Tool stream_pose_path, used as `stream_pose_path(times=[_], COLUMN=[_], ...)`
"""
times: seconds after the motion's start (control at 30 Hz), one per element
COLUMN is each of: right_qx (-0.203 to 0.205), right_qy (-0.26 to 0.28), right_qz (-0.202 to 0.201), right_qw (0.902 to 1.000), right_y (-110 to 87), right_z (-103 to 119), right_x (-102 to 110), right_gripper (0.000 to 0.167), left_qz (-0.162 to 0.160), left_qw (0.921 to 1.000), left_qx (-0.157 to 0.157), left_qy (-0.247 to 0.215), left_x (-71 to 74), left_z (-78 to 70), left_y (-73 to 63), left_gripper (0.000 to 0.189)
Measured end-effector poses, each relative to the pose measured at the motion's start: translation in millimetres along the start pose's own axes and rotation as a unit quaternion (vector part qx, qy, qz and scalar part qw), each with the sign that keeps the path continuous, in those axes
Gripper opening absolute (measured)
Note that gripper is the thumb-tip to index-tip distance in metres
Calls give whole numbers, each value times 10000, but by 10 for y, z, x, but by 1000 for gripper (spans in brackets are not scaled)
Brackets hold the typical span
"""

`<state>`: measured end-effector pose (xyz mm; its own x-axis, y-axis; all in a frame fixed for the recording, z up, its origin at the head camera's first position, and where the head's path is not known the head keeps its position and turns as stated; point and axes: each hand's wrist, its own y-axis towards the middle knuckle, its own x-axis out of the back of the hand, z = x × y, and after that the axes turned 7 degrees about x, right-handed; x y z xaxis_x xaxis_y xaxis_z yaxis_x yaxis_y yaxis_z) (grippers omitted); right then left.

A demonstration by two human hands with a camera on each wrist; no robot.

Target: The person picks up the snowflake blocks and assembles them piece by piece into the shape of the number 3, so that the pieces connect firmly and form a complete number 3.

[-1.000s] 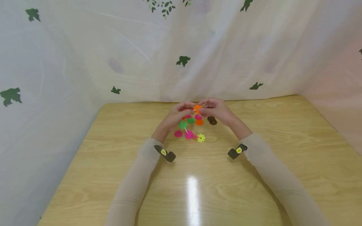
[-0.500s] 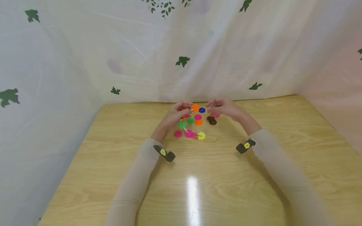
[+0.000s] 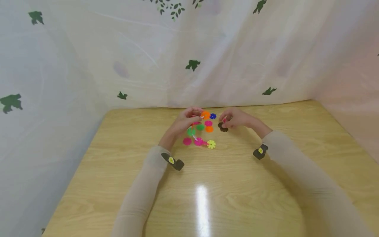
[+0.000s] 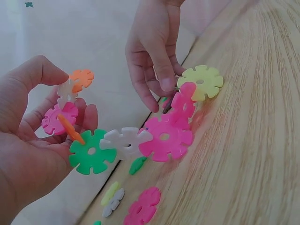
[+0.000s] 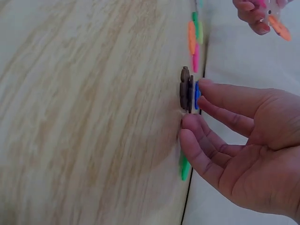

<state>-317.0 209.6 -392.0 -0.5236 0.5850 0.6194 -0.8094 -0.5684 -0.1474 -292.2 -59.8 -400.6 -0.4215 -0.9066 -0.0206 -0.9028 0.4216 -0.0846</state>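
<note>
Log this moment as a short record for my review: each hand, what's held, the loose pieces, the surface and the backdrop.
Left hand: holds the disc chain near one orange end
Chain's other end: yellow disc
Right hand: at the brown discs, contact unclear
Other discs on table: blue disc, pink disc, orange disc, green disc, among others
Surface: wood-grain table
Backdrop: pale cloth with green prints
</note>
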Motion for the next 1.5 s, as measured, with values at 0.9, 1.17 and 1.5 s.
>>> stream_pose_path(times=[0.9,1.17,1.5], right_qx=[512,1066,1569], right_qy=[770,1171,1275], right_qz=[-1297,-2090,-2253], right_qw=[9872,9650,9531], right_y=[-100,-40,-7], right_z=[226,325,358], right_x=[-177,-326,-430], right_gripper=[28,22,14], left_qz=[-580,-585,-563], left_qw=[9944,9931,9942], left_qx=[495,622,722], left_qy=[-736,-801,-557], left_x=[-57,-60,-84], left_z=[29,47,58], left_y=[16,37,47], left_gripper=[16,11,16])
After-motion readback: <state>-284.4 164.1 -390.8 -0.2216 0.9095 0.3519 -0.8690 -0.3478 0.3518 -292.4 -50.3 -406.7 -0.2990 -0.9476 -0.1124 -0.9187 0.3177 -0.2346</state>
